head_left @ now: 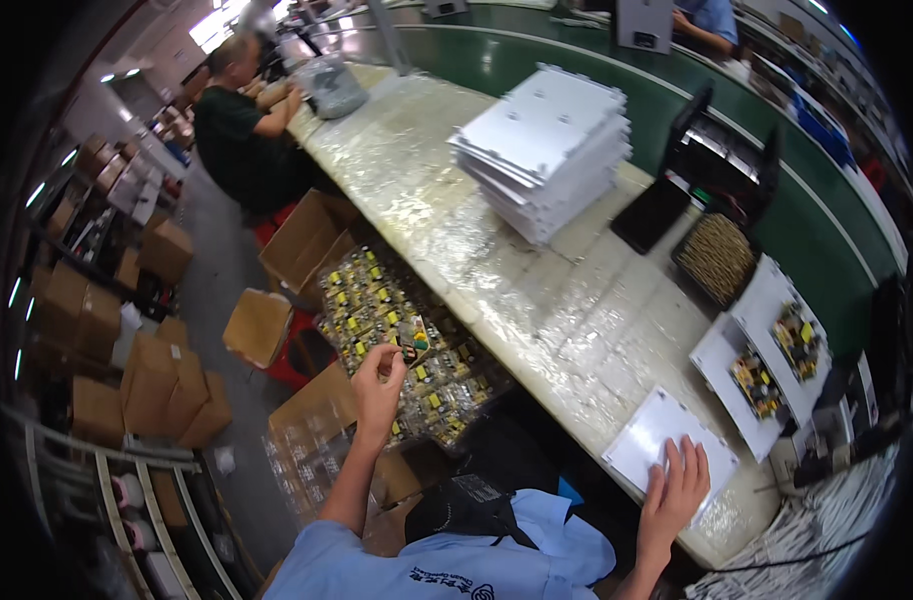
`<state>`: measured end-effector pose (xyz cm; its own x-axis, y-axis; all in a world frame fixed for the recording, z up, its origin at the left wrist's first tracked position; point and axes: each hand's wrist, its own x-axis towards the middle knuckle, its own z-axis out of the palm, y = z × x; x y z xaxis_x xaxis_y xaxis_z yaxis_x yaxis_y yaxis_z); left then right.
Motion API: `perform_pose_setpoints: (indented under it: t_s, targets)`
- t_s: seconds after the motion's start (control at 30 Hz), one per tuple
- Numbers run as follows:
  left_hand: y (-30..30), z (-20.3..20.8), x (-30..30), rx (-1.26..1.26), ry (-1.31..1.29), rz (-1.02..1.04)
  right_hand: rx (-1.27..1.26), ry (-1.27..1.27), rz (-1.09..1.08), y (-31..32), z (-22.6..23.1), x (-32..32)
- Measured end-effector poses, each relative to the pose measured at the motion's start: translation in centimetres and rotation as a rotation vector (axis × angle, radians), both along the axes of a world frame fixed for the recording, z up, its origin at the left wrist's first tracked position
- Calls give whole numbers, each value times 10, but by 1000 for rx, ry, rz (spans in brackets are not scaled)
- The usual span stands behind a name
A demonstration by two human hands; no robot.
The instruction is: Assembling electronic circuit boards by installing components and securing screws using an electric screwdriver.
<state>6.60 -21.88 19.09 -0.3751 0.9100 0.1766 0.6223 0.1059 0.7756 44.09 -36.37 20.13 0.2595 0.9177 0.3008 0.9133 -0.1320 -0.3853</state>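
Observation:
My left hand [379, 388] is off the table's near edge, its thumb and fingers pinched on a small circuit board [418, 341] with green and yellow parts. Below it lie clear trays of similar circuit boards [362, 290], in rows with yellow components. On the table at right, my right hand [675, 490] rests with fingers spread on a flat white panel [645, 440]. Beyond that panel, two more white panels [717, 352] lean together, each carrying a circuit board [755, 385].
A tall stack of white panels [542, 130] stands on the table [417, 200]. Right of it are a black bin of brass-coloured screws [717, 258] and a black device [722, 150]. Cardboard boxes [307, 240] and a stool [260, 328] are at left; a person [237, 130] sits farther along.

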Motion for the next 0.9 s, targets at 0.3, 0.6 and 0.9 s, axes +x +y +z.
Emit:
perform_pose_setpoints:
  t_s: [0.3,0.6,0.9]
  targets:
    - [-12,58,189,346,46,-941,335,225,-110,2,31,15]
    - [-61,35,280,424,223,-1297,275,299,-145,-33,19,26]
    - [-20,38,250,353,268,-1335,268,397,-132,-31,5,28]
